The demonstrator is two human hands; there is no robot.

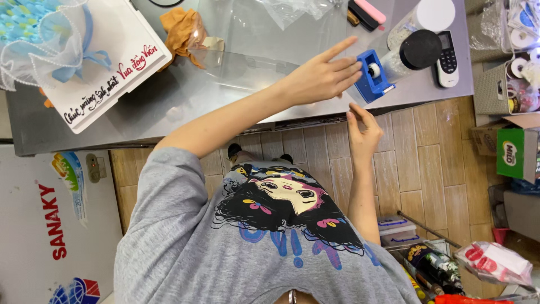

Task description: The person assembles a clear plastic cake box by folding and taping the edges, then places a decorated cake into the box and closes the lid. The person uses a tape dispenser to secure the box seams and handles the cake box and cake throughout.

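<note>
Here the left hand [323, 76] lies open, fingers spread flat on a clear plastic sheet [247, 56] on the steel table [169, 101], just beside a blue tape dispenser [371, 76]. Right hand [363, 132], at the near table edge w/ fingertips pinched; can't tell on what.

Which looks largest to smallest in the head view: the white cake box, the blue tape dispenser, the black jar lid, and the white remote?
1. White cake box, clearly largest.
2. Blue tape dispenser.
3. Black jar lid and white remote: they look about alike, and the lid sits higher, nearer the camera, so I leave them unranked.
</note>
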